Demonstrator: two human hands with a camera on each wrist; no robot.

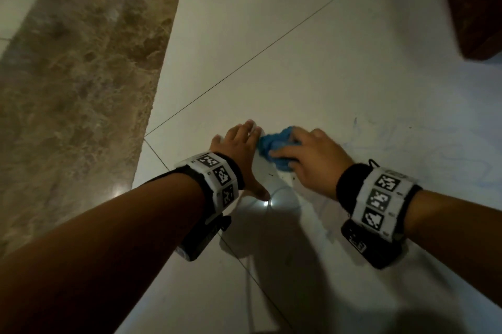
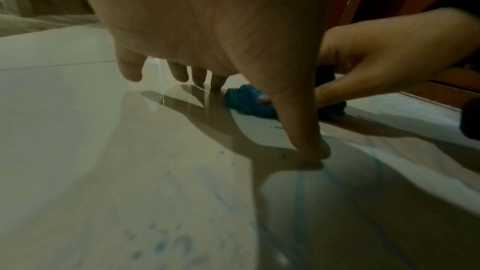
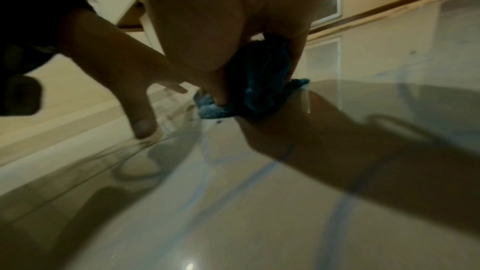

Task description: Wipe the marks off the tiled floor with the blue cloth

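Note:
A crumpled blue cloth (image 1: 273, 144) (image 2: 246, 102) (image 3: 259, 89) lies bunched on the white tiled floor (image 1: 312, 62). My right hand (image 1: 307, 157) (image 3: 233, 34) grips it from above, thumb and fingers curled round the wad. My left hand (image 1: 241, 154) (image 2: 207, 28) stands just left of the cloth, fingers spread and straight, fingertips and thumb propped on the tile. Faint blue scribbled marks (image 1: 423, 149) (image 2: 301, 192) (image 3: 259, 171) run across the tile to the right of and below the hands. A few dark specks (image 1: 282, 176) sit near the cloth.
A brown marbled strip of floor (image 1: 81, 89) runs along the left. A dark wooden piece of furniture (image 1: 472, 2) stands at the upper right. Grout lines (image 1: 244, 67) cross the tiles. A light glare (image 1: 265, 204) shines below my left thumb.

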